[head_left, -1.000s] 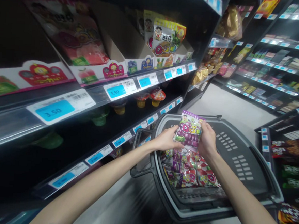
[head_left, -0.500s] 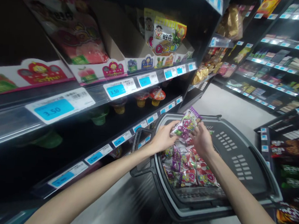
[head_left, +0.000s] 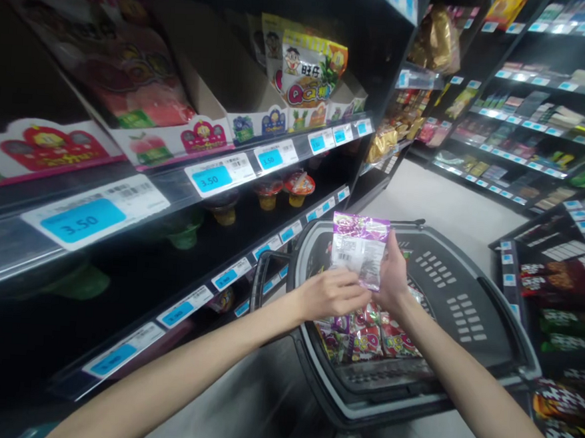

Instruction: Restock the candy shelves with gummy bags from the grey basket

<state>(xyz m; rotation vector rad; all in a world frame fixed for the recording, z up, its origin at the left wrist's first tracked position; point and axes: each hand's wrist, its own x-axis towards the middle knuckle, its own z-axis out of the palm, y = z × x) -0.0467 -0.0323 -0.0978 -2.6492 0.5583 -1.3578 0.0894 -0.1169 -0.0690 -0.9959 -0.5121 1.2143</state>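
Note:
A purple-topped gummy candy packet (head_left: 359,245) is held over the shopping basket (head_left: 468,285), its pale printed back with a barcode facing me. My right hand (head_left: 393,273) grips the packet along its right edge, thumb up the side and the other fingers behind it. My left hand (head_left: 334,294) is closed at the packet's lower edge, its fingers bent together over the bottom left part. Beneath my hands, several red and purple candy packets (head_left: 367,337) lie inside the basket, partly hidden by my hands and the held packet.
On the left runs a dark shelf with price labels (head_left: 85,214). Its upper level holds card display boxes (head_left: 52,145), a pink candy bag (head_left: 132,81) and yellow candy bags (head_left: 310,67); jelly cups (head_left: 299,185) stand below. Stocked shelves (head_left: 534,122) and snack bags (head_left: 566,321) are at right.
The candy packet has been turned from its printed front to its pale back and now stands more upright. My left hand has shifted from its left side to its lower edge.

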